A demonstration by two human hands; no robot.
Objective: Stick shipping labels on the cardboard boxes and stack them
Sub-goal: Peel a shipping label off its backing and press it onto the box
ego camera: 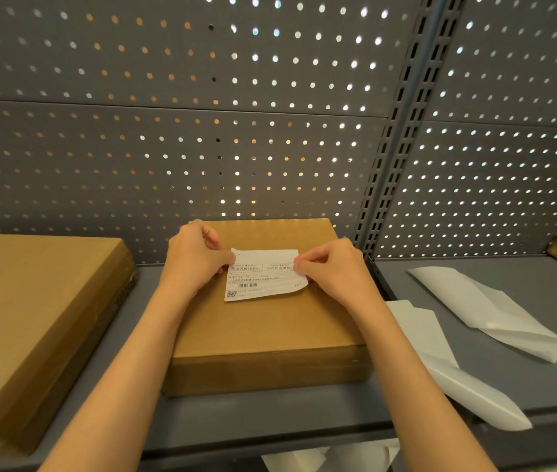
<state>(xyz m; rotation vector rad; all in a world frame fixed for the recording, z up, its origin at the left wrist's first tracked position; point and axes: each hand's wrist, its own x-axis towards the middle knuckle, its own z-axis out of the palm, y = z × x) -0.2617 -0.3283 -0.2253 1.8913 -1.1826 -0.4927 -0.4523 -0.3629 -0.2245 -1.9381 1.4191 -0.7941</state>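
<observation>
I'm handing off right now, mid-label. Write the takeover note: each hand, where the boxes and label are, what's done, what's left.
Left hand: pinches the left edge of the shipping label.
Right hand: pinches the label's right edge.
Label: printed side up, held over the top of the middle box; its near edge curls up, so it is not pressed flat.
Boxes: middle box on the grey shelf; a larger box to its left shows no label on top.
White backing sheets lie on the shelf to the right.
Done: label positioned over the box.
Left: press and smooth it down, label the other box, stack.
</observation>
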